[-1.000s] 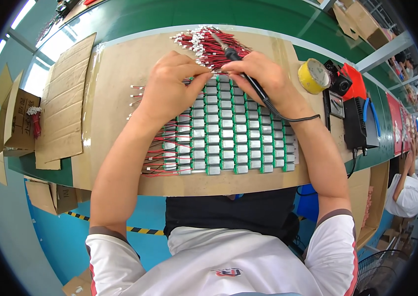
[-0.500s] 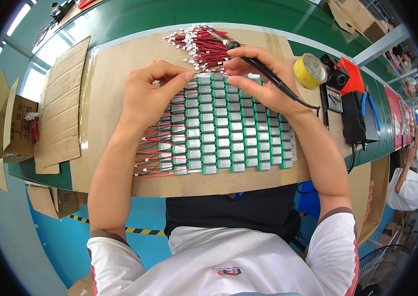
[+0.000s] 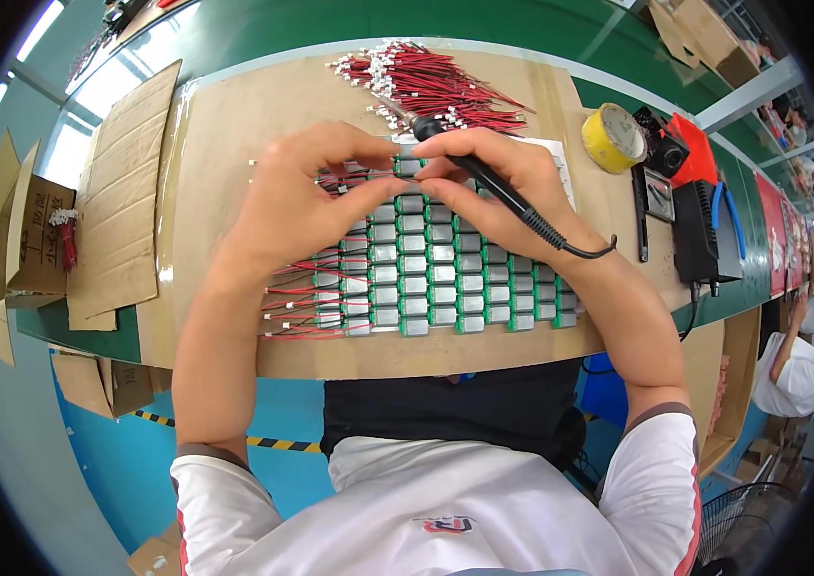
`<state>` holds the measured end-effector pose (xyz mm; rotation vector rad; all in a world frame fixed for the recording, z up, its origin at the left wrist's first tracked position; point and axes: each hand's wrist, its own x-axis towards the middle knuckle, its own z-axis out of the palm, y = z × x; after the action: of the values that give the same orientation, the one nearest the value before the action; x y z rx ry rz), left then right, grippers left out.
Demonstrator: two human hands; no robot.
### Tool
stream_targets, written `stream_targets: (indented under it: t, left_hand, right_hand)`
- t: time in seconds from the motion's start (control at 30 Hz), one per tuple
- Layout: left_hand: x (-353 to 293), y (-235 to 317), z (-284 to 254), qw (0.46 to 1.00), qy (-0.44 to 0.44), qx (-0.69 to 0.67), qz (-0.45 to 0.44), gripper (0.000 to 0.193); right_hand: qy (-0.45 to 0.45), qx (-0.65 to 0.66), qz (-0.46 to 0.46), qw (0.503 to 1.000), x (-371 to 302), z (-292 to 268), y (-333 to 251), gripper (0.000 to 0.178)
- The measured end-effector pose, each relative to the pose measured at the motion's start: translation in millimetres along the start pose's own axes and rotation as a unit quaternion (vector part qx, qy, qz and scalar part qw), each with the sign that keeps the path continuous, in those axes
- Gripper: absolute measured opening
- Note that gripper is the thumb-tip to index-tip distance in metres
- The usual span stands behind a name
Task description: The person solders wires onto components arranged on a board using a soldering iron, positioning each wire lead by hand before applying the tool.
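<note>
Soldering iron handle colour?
The soldering iron handle is black, best seen in the head view.

Rows of battery cells [image 3: 440,275] lie on a cardboard sheet [image 3: 224,130] on the table [image 3: 128,348], with a pile of wires [image 3: 431,82] behind them. A tape roll [image 3: 615,137] sits to the pile's right; at left, a cardboard piece [image 3: 128,192] lies between sheet and carton [image 3: 37,240].

The left hand [image 3: 293,200] arched, thumb [image 3: 368,198] below index finger [image 3: 354,142], its fingertips [image 3: 403,183] near the right hand's [image 3: 535,176] bent fingers [image 3: 455,143].
</note>
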<state>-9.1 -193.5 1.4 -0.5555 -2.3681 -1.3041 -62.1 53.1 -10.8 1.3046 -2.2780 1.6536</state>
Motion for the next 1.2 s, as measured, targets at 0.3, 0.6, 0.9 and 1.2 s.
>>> stream_targets:
  t: [0.3,0.6,0.9,1.2]
  left_hand:
    - [-1,6,3,0.990,-0.094,-0.010,-0.107,0.008]
    - [-2,-2,-1,0.978,-0.112,0.051,-0.166,0.012]
    - [-1,-1,6,0.975,-0.112,0.122,-0.147,0.018]
    - [2,-1,5,0.972,-0.113,0.077,-0.190,0.015]
  right_hand:
    - [-0.007,-0.013,-0.014,1.000,-1,6,-3,0.031]
    - [0.016,-0.003,-0.002,1.000,-6,-35,-5,0.045]
    - [-0.007,-0.013,-0.021,1.000,-22,-37,-5,0.042]
    - [0.002,0.014,0.002,1.000,-31,-36,0,0.045]
